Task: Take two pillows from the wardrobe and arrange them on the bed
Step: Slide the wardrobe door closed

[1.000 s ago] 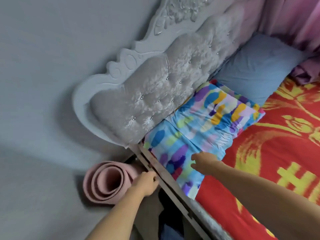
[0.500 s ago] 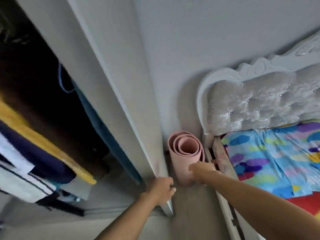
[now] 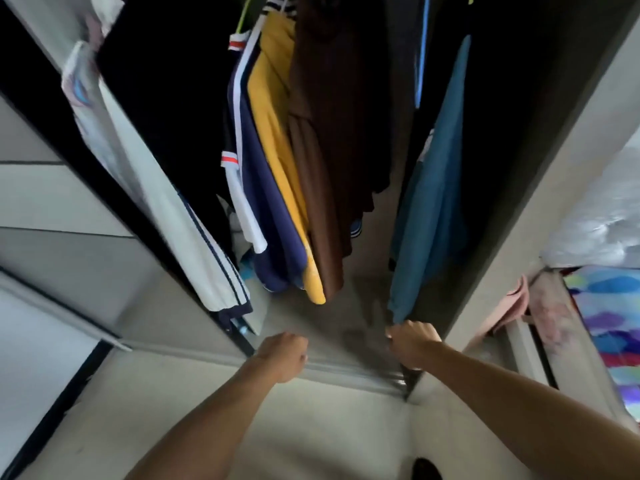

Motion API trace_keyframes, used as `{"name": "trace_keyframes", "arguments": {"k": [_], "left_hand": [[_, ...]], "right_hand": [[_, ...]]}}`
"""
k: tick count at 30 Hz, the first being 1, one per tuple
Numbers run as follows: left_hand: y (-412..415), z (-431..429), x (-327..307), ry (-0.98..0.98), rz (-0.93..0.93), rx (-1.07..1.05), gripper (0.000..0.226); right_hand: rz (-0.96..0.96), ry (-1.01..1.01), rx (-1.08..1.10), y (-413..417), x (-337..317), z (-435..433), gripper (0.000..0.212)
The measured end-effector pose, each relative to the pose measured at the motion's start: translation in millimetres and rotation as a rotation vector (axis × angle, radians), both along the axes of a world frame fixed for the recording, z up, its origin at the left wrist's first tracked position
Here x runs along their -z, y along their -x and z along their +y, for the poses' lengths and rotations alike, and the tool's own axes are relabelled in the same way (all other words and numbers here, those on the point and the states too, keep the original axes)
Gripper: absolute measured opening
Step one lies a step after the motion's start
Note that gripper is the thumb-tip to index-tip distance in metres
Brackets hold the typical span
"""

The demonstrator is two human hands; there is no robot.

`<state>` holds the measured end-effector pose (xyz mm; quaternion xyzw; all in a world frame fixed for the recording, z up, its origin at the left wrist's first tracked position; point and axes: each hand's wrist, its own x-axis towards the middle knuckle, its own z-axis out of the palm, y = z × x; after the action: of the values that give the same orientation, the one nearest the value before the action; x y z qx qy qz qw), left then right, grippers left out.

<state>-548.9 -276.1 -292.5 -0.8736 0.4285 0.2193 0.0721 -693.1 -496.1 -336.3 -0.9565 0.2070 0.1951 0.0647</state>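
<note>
I face the open wardrobe (image 3: 346,367), looking down at its pale floor and bottom rail. My left hand (image 3: 285,355) hovers over the rail with its fingers curled shut and nothing in it. My right hand (image 3: 412,342) is also curled shut, empty, near the hem of a teal garment (image 3: 429,209) by the wardrobe's right side panel (image 3: 540,202). No pillow shows inside the wardrobe. At the right edge lies the multicoloured pillow (image 3: 609,320) on the bed, below the pale headboard (image 3: 602,220).
Hanging clothes fill the wardrobe: a white garment with dark stripes (image 3: 166,202), navy (image 3: 266,202), yellow (image 3: 277,140) and brown (image 3: 322,133) ones. A pink rolled mat (image 3: 509,306) stands between wardrobe and bed frame (image 3: 540,341). A sliding door (image 3: 52,254) is at the left.
My view has swung left from the bed and headboard to the wardrobe interior. Both hands left the pillow and bed frame and now reach toward the wardrobe opening.
</note>
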Motion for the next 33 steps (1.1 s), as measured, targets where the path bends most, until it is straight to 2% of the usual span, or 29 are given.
{"name": "trace_keyframes", "arguments": {"k": [6,9,17,21,25,27,33], "left_hand": [[-52,72,7,0.040,0.005,-0.163,0.025],[-96,103,3,0.042,-0.021,-0.222,0.027],[-245,173,-46,0.135,-0.116,-0.408,0.027],[-319,194,-96,0.329,-0.227,-0.473,0.029],[-363,200,-145,0.575,-0.283,-0.454,0.033],[-381,202,-167,0.685,-0.330,-0.402,0.031],[-409,211,-200,0.837,-0.400,-0.169,0.036]], "right_hand": [[0.034,-0.018,-0.104,-81,-3,52,0.034],[0.053,-0.046,-0.163,-136,0,78,0.028],[0.020,-0.117,-0.298,-307,-3,162,0.032],[-0.114,-0.179,-0.376,-383,-29,208,0.042],[-0.315,-0.224,-0.367,-436,-55,239,0.033],[-0.395,-0.190,-0.338,-461,-67,254,0.036],[-0.432,-0.059,-0.160,-491,-62,279,0.051]]}}
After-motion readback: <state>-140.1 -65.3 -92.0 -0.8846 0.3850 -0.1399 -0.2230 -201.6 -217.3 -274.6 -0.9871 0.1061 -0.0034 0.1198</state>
